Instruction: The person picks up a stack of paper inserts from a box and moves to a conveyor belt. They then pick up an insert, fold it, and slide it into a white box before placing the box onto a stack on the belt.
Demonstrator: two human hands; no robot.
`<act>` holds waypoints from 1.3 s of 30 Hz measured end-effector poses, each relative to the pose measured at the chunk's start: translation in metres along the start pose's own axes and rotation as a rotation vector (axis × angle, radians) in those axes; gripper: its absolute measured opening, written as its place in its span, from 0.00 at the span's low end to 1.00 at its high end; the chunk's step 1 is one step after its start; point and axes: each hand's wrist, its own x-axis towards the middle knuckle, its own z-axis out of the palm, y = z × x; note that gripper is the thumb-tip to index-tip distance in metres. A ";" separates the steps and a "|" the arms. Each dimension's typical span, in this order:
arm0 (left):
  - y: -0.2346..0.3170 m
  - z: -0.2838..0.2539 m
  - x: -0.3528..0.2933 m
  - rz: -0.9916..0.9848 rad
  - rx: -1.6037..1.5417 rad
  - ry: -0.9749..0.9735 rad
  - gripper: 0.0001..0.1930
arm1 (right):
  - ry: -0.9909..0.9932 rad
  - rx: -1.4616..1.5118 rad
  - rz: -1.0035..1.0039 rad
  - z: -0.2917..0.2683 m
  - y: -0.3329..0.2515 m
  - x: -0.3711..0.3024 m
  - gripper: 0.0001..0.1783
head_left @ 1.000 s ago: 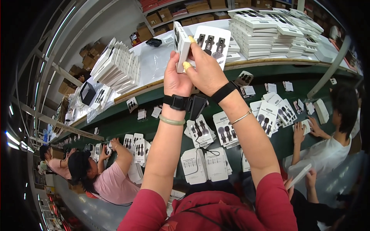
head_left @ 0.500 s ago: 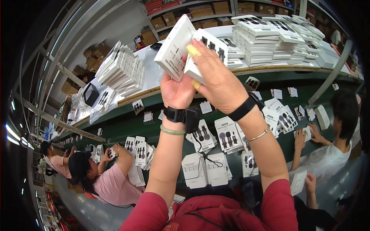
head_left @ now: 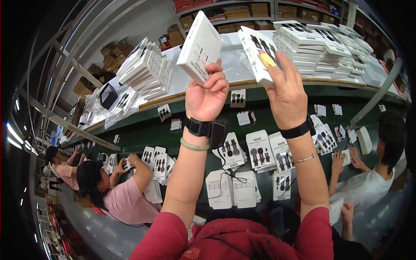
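My left hand (head_left: 207,96) is raised with the palm toward me, and its fingers are bent firmly around the lower right edge of a flat white cardboard box (head_left: 201,47), which stands tilted above them. My right hand (head_left: 288,89) shows its back, and its fingers are less bent — one finger, with a yellow wrapping (head_left: 267,60), presses on the front of a second white cardboard box printed with dark devices (head_left: 255,52), while the thumb is at its lower part. This box reaches up and to the left from these fingers, and the two boxes are well apart. Between my hands, farther away, I see a white tabletop (head_left: 232,65). A high stack of white boxes (head_left: 312,47) is just beyond my right fingers; a leaning stack of white boxes (head_left: 149,71) is to the left of my left fingers. Below both hands there is a dark green work surface (head_left: 264,108) with printed white card packs (head_left: 260,154). Lower than my left fingers, far to the left, sits a co-worker in a pink shirt (head_left: 130,195).
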 end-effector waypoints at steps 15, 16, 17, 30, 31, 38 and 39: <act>-0.036 0.012 0.001 0.059 0.701 0.578 0.21 | -0.002 -0.193 -0.163 0.013 0.005 -0.012 0.19; -0.040 0.013 0.003 0.051 0.697 0.573 0.21 | -0.002 -0.203 -0.163 0.014 0.004 -0.014 0.18; -0.044 0.014 0.005 0.006 0.690 0.548 0.21 | -0.002 -0.213 -0.163 0.014 0.003 -0.016 0.17; -0.005 0.010 0.023 0.000 0.856 0.532 0.21 | -0.083 -0.014 0.004 0.000 0.019 -0.023 0.42; 0.000 0.011 0.033 0.042 0.880 0.544 0.21 | -0.086 0.023 0.098 0.001 0.023 -0.028 0.41; 0.003 -0.031 0.119 0.103 1.062 0.715 0.17 | -0.109 0.152 0.378 0.006 0.026 -0.063 0.35; 0.004 -0.041 0.127 0.103 1.060 0.712 0.17 | -0.116 0.176 0.405 0.007 0.024 -0.069 0.35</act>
